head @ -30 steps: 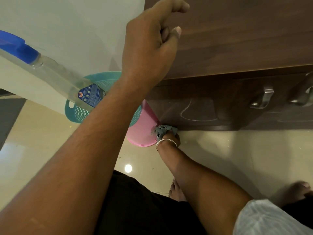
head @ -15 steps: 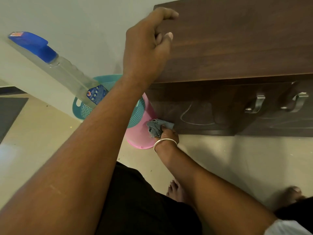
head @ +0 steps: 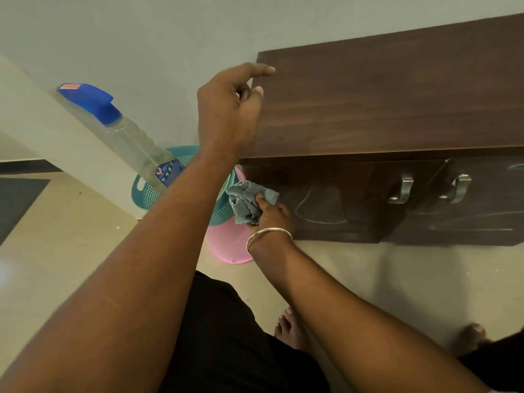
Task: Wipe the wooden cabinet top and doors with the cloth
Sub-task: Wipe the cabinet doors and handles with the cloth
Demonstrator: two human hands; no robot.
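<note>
The dark wooden cabinet top [head: 397, 95] fills the upper right, with its doors below it. My right hand [head: 272, 215], a bangle on its wrist, grips a crumpled grey cloth [head: 243, 199] and holds it against the left door [head: 326, 199] near that door's left edge. Faint wipe streaks show on the door beside the cloth. My left hand [head: 226, 114] rests at the top's left corner. Its fingers are loosely curled, the index tip touches the edge, and it holds nothing.
A clear spray bottle with a blue trigger head [head: 127, 137] slants up at the left, its base hidden behind my left forearm. A teal basket [head: 147, 191] and a pink tub [head: 226, 245] sit on the floor beside the cabinet. Two metal door handles [head: 402, 188] stick out. My bare feet [head: 289, 327] stand close below.
My right hand has carried the cloth up from the bottom of the left door to about mid-height. My left hand stays at the cabinet's corner.
</note>
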